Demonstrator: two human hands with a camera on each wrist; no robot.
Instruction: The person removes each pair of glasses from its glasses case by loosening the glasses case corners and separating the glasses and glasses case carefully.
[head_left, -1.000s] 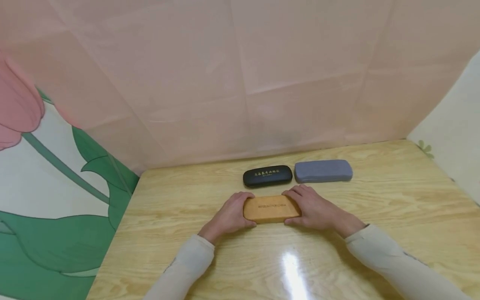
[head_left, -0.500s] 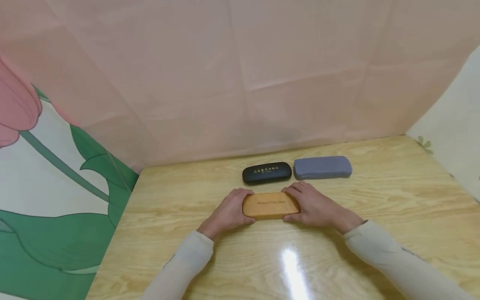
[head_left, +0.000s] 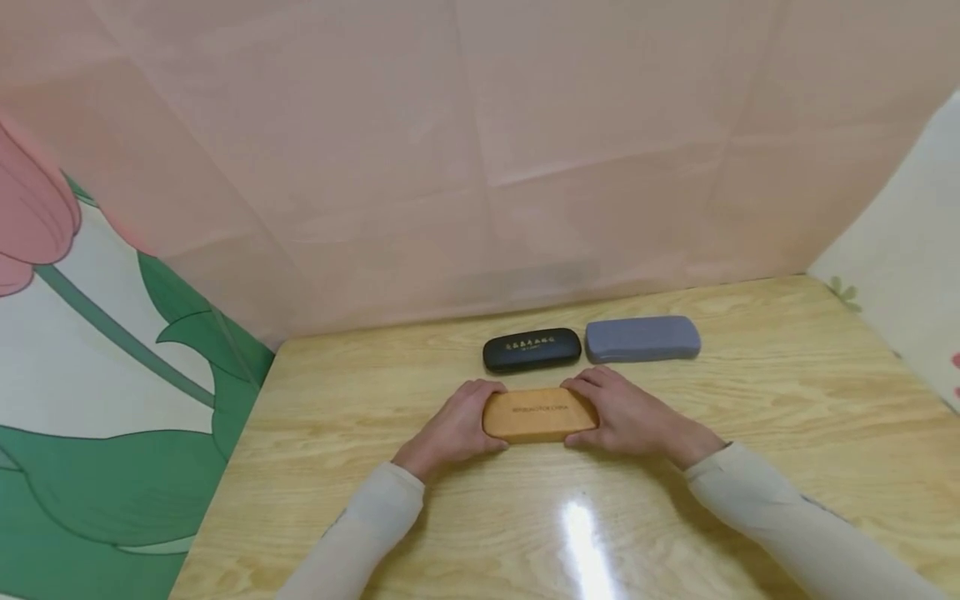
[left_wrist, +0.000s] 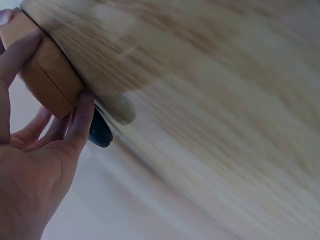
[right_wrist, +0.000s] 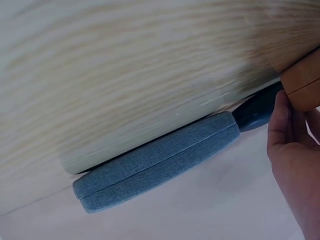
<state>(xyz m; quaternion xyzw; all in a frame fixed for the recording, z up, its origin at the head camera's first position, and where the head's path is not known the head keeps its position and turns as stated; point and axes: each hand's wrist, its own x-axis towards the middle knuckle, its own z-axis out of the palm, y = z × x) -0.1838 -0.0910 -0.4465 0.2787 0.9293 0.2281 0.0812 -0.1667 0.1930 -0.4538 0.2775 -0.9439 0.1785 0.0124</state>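
Note:
A tan glasses case [head_left: 540, 415] with dark lettering on its lid lies on the table between both hands. My left hand [head_left: 461, 423] grips its left end, thumb at the near edge and fingers at the far edge. At the other end my right hand [head_left: 622, 415] holds it the same way. The left wrist view shows the tan case [left_wrist: 52, 75] with a seam along its side, the fingers around its end. Just beyond it lie a black glasses case [head_left: 532, 350] with gold characters and a blue-grey glasses case [head_left: 642, 339], side by side.
The wood-grain table [head_left: 360, 392] meets a pink cloth backdrop [head_left: 390, 208] behind the cases. A panel with a painted tulip [head_left: 37, 200] stands on the left, and a pale wall [head_left: 915, 250] on the right. Light glares off the near tabletop.
Both hands keep their hold on the tan case, which stays in place beside the other cases. Only the head view shifts slightly.

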